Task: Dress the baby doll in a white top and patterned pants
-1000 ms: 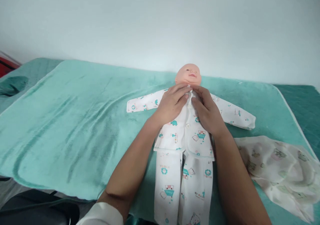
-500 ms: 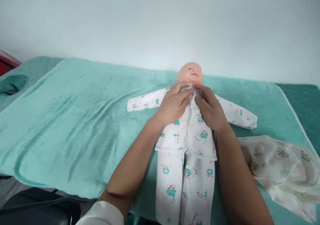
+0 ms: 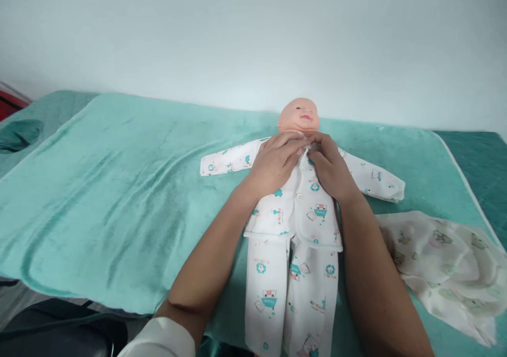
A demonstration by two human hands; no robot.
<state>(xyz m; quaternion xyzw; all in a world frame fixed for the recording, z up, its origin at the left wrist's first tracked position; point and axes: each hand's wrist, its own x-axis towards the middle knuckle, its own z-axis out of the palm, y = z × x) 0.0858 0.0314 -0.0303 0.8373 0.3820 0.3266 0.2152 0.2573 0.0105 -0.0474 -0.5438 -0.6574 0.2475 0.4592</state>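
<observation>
A baby doll lies on its back on a teal towel, dressed in a white printed shirt and matching trousers. Both my hands rest on the doll's upper chest, just under the chin. My left hand and my right hand meet at the shirt's collar, fingers bent and pinching the fabric edges together at the top of the button line. The doll's sleeves stretch out to either side.
A crumpled pale printed cloth lies on the towel to the right of the doll. A plain wall stands close behind the bed. A red object shows at the far left edge, and a dark object lies below the towel's front edge.
Both hands have crept slightly up the shirt front toward the doll's neck. The doll and the cloth stay where they were.
</observation>
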